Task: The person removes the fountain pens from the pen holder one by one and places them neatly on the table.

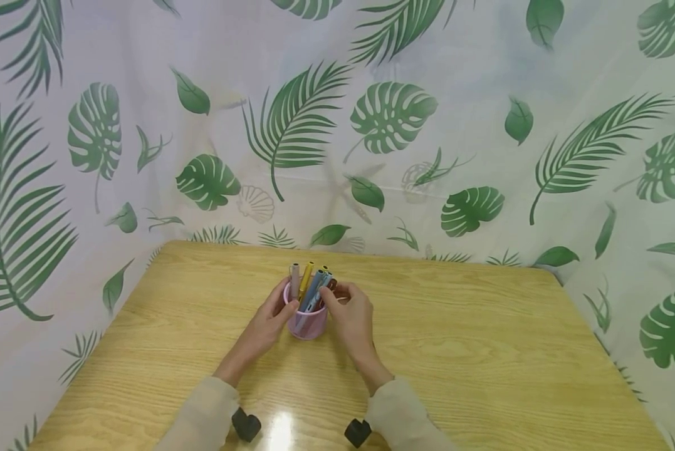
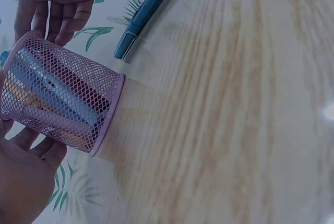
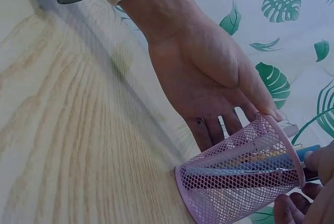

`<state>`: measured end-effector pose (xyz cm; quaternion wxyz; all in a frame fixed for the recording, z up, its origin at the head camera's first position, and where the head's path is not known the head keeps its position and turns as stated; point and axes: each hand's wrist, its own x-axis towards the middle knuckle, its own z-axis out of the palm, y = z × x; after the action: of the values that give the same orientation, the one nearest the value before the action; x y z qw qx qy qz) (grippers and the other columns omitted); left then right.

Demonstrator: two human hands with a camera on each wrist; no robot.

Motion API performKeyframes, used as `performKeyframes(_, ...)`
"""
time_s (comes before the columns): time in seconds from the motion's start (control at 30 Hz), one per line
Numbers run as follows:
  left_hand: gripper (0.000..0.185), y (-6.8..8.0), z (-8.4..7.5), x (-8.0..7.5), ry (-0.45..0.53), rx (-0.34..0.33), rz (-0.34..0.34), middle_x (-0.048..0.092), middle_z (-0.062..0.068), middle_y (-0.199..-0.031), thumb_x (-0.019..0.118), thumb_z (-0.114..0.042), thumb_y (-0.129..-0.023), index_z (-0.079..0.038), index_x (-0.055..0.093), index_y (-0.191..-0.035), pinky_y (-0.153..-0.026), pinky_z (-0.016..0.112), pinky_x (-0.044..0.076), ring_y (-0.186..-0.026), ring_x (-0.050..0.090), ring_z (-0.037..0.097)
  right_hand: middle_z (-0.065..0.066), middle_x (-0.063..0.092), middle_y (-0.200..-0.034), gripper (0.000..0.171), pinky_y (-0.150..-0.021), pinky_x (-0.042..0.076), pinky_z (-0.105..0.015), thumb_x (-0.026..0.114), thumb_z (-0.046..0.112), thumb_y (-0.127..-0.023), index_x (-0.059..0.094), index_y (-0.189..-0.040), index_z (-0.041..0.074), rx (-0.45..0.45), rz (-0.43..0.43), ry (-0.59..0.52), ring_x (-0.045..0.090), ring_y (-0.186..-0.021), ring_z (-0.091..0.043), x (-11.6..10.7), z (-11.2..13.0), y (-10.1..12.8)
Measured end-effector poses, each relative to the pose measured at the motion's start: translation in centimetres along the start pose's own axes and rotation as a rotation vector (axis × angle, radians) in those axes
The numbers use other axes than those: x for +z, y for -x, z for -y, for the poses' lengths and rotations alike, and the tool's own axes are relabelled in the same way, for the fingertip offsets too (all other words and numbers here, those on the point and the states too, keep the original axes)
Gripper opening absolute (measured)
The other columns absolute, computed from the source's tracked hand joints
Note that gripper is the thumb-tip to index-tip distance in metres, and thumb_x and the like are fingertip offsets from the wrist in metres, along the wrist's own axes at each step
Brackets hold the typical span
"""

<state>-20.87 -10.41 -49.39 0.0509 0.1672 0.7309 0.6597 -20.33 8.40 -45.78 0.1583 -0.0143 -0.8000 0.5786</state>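
The right hand's fingertips point(image 1: 327, 295) pinch the upper end of a blue pen point(image 1: 316, 290) that stands slanted in a pink wire-mesh pen cup point(image 1: 306, 322), while the right hand point(image 1: 351, 316) itself sits just beside the cup's right wall. On the other side the left hand point(image 1: 266, 322) lies with straight, relaxed fingers flat against the cup's left wall, steadying it without curling round it; the right wrist view shows that open palm point(image 3: 209, 85) touching the rim. The cup stands upright near the middle of the wooden table point(image 1: 484, 351), slightly toward the far edge. It looks light and stiff, thin mesh with a solid rim and base, so it probably tips easily if a pen drags against the rim; a flat hand on the wall or a hold round the body seems the safe grip. The pens look smooth, hard and light, best taken near the top, where they stand free of the rim. Inside are several pens: a beige one point(image 1: 294, 280), a yellow one point(image 1: 306, 277) and the blue ones, all leaning. A leaf-print cloth point(image 1: 145, 125) hangs behind the table.
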Motion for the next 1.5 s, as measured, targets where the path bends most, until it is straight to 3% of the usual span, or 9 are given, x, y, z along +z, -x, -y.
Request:
performKeyframes(0.27,0.065,-0.1,0.1,0.1,-0.01,-0.007,-0.004,0.02,0.018,-0.169,0.05,-0.025,-0.112,-0.009,0.017,-0.166,-0.125,0.044,0.025,-0.153,0.025,0.031,-0.011,0.073,-0.093,0.017,-0.066,0.057,-0.025,0.074,0.015,-0.093,0.075,-0.1,-0.001,-0.014,-0.057,0.012,0.069,-0.079,-0.021,0.5,0.2,-0.1)
performKeyframes(0.43,0.065,-0.1,0.1,0.1,-0.006,-0.004,-0.004,0.021,0.019,-0.169,0.05,-0.024,-0.111,-0.007,0.017,-0.165,-0.124,0.043,0.025,-0.153,0.025,0.032,-0.013,0.072,-0.097,0.017,-0.071,0.058,-0.03,0.073,0.011,-0.092,0.075,-0.101,-0.003,-0.028,-0.095,-0.033,0.069,-0.086,-0.026,0.4,0.6,0.0)
performKeyframes(0.63,0.064,-0.1,0.1,0.1,0.009,0.012,-0.017,0.023,0.021,-0.167,0.051,-0.02,-0.111,-0.006,0.02,-0.165,-0.124,0.041,0.026,-0.152,0.027,0.033,-0.017,0.072,-0.106,0.019,-0.084,0.059,-0.028,0.072,0.009,-0.095,0.073,-0.108,-0.006,-0.067,-0.116,-0.173,0.069,-0.098,-0.028,-0.2,1.3,-0.2)
performKeyframes(0.87,0.063,-0.2,0.2,0.2,0.035,0.034,-0.013,0.021,0.026,-0.166,0.05,-0.017,-0.111,-0.001,0.019,-0.164,-0.124,0.044,0.025,-0.152,0.025,0.038,-0.023,0.072,-0.105,0.022,-0.086,0.062,-0.029,0.065,0.004,-0.101,0.066,-0.112,-0.014,-0.062,-0.092,-0.41,0.072,-0.095,-0.027,-1.3,2.0,-0.8)
performKeyframes(1.1,0.063,-0.1,0.1,0.2,0.041,0.041,-0.004,0.02,0.027,-0.166,0.049,-0.017,-0.111,0.0,0.018,-0.163,-0.124,0.044,0.025,-0.152,0.025,0.038,-0.018,0.072,-0.105,0.021,-0.092,0.06,-0.035,0.061,0.007,-0.105,0.064,-0.118,-0.008,-0.072,-0.067,-0.511,0.073,-0.1,-0.032,-3.4,2.7,-1.2)
performKeyframes(1.5,0.062,-0.1,0.0,0.3,0.04,0.037,-0.009,0.021,0.026,-0.166,0.048,-0.015,-0.111,0.0,0.018,-0.163,-0.124,0.043,0.024,-0.153,0.024,0.037,-0.013,0.072,-0.103,0.029,-0.093,0.06,-0.037,0.059,0.015,-0.107,0.06,-0.117,-0.012,-0.053,-0.101,-0.592,0.073,-0.09,-0.02,-9.3,2.7,-2.9)
